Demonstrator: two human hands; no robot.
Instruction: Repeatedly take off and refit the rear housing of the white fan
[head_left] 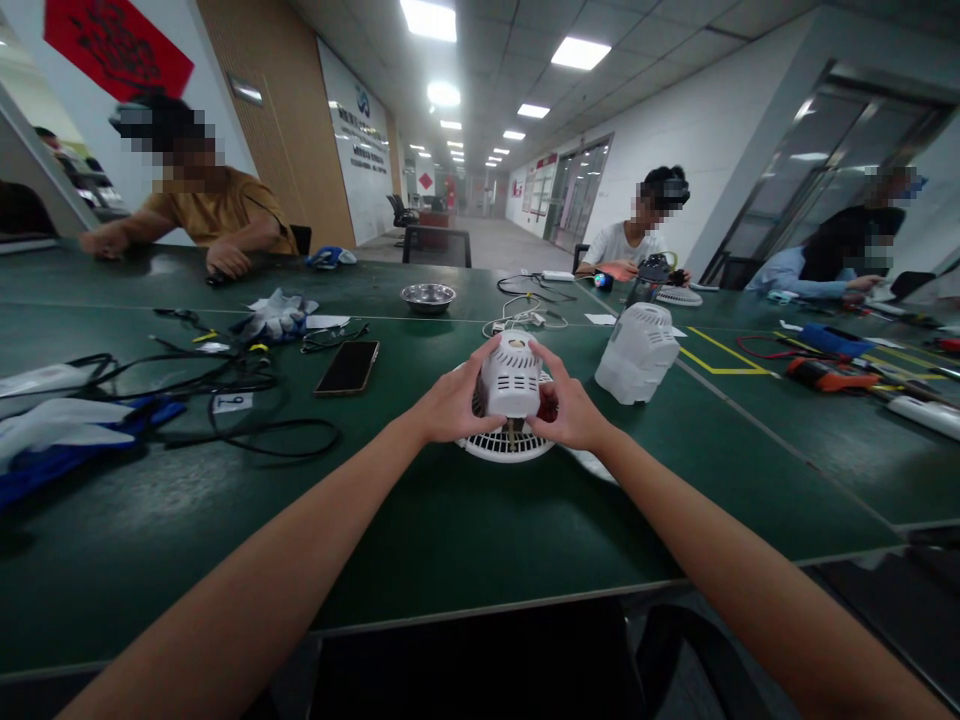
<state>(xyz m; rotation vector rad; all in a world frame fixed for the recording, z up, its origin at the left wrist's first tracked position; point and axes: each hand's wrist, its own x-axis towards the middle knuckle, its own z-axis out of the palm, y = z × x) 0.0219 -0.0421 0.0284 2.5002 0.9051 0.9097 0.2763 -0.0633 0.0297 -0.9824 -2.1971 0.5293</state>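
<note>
Between my two hands is a white vented plastic motor cover (511, 380), slotted on its top and front. My left hand (455, 402) grips its left side, and my right hand (574, 408) grips the right side. Below the cover, a white round fan grille (504, 447) lies on the green table, with a brownish metal part showing between them. Something dark red shows beside my right fingers, too hidden to name. A white flat piece (592, 464) sticks out under my right wrist. Right of my hands stands a translucent white plastic housing (637, 355).
A phone (347, 368), black cables (225, 385) and gloves (276, 315) lie to the left. A metal bowl (427, 297) and a white cord (525, 318) are farther back. An orange-black meter (829, 376) lies right. Several people sit around the green table (465, 540).
</note>
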